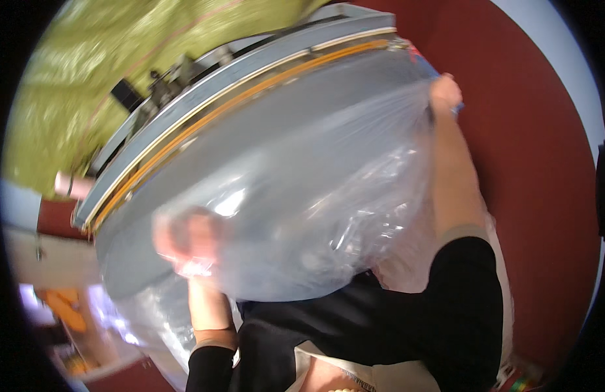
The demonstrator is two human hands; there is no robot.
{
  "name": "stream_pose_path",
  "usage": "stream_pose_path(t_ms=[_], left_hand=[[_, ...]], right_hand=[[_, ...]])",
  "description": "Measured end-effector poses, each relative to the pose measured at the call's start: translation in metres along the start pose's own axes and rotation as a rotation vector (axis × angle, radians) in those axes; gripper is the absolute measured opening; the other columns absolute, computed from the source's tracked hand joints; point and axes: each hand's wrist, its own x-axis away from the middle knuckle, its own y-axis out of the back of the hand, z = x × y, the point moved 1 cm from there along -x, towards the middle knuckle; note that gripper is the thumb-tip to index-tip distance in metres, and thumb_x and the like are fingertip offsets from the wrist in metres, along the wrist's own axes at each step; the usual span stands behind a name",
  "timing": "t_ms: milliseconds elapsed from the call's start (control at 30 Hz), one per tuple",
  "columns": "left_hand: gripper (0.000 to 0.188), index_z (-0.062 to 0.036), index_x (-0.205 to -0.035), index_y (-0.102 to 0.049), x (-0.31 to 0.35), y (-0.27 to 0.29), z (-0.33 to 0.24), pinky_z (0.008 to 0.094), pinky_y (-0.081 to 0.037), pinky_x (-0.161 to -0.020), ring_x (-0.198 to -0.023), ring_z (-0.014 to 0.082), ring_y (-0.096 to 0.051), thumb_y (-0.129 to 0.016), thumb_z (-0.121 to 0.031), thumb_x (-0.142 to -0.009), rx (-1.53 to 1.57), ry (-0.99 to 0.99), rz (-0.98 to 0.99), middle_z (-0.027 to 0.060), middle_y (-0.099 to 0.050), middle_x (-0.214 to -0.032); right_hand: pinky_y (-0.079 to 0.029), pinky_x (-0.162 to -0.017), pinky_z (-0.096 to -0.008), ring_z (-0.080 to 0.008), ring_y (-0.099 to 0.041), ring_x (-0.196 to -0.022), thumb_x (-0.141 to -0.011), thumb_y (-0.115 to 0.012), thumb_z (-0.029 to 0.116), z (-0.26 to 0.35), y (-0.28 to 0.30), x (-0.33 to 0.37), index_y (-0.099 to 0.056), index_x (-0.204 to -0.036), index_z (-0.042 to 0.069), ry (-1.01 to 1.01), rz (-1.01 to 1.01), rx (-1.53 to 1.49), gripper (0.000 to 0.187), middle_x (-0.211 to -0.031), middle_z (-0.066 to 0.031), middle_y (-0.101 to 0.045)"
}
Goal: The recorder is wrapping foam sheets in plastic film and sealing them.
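Observation:
A large clear plastic sheet (pixel 374 176) spreads over the grey tabletop (pixel 269 124) in front of me and hangs down near my body. At the far right, my right hand (pixel 446 93) is closed on the sheet's edge, and the film is drawn into taut creases toward it. Something blue and red shows beside that hand. My left hand (pixel 188 242) is at the sheet over the left part of the table. It is smeared by motion, so I cannot tell whether its fingers grip the film.
Along the table's far side runs a grey metal frame (pixel 250 72) with an orange strip (pixel 250 97). Behind it are dark metal fittings (pixel 165 85), a pink roll (pixel 73 185) and yellow-green plastic film (pixel 86 72). Dark red floor (pixel 524 176) lies to the right.

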Motion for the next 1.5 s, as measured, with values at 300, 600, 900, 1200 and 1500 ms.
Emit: stream_pose_path(t_ms=[300,600,900,1200,1500], left_hand=[[0.061,-0.0056,-0.127,-0.034,0.087,0.087,-0.109,0.0364,-0.030,-0.094,-0.110,0.0154,-0.039,-0.063,-0.024,-0.077,0.080,-0.389,-0.246,0.0077,-0.041,-0.121],[0.008,-0.0101,-0.085,-0.055,0.123,0.130,-0.164,0.0132,-0.026,-0.033,-0.041,0.0002,-0.034,-0.059,-0.016,-0.081,-0.561,-0.402,-0.920,-0.0064,-0.045,-0.059],[0.010,-0.0051,-0.081,-0.053,0.186,0.245,-0.145,0.0227,-0.042,-0.055,-0.064,0.0090,-0.051,-0.062,-0.006,-0.075,-1.465,-0.467,-1.173,0.0016,-0.052,-0.072],[0.029,-0.0029,-0.106,-0.053,0.070,0.160,-0.165,0.0337,-0.043,-0.080,-0.094,0.0290,-0.052,-0.054,-0.004,-0.077,-2.354,-0.377,-0.344,0.0140,-0.053,-0.110],[0.024,-0.0065,-0.093,-0.060,0.033,0.207,-0.195,0.0348,-0.044,-0.067,-0.075,0.0257,-0.054,-0.064,-0.013,-0.070,-2.177,-0.505,-0.775,0.0085,-0.058,-0.072]], right_hand=[[-0.046,-0.075,-0.0449,-0.0349,-0.057,-0.092,-0.083,-0.047,0.031,0.001,-0.002,0.004,-0.055,-0.099,0.007,0.091,0.028,0.016,0.030,-0.098,-0.0174,-0.059],[-0.045,-0.074,-0.0454,-0.0339,-0.055,-0.095,-0.084,-0.043,0.034,0.001,-0.001,0.003,-0.054,-0.102,0.009,0.093,0.074,0.023,0.033,-0.102,-0.0146,-0.059],[-0.046,-0.074,-0.0449,-0.0334,-0.056,-0.094,-0.083,-0.045,0.036,0.003,-0.012,-0.005,-0.055,-0.102,0.011,0.097,0.083,0.058,0.033,-0.102,-0.0136,-0.059],[-0.045,-0.074,-0.0382,-0.0247,-0.058,-0.088,-0.083,-0.049,0.034,-0.037,-0.053,-0.030,-0.058,-0.102,0.006,0.098,0.290,-0.505,0.035,-0.097,-0.0114,-0.061],[-0.043,-0.080,-0.0303,-0.0178,-0.056,-0.086,-0.075,-0.067,0.026,-0.098,0.000,-0.066,-0.060,-0.097,0.000,-0.121,0.338,-1.450,0.035,-0.095,-0.0079,-0.060]])
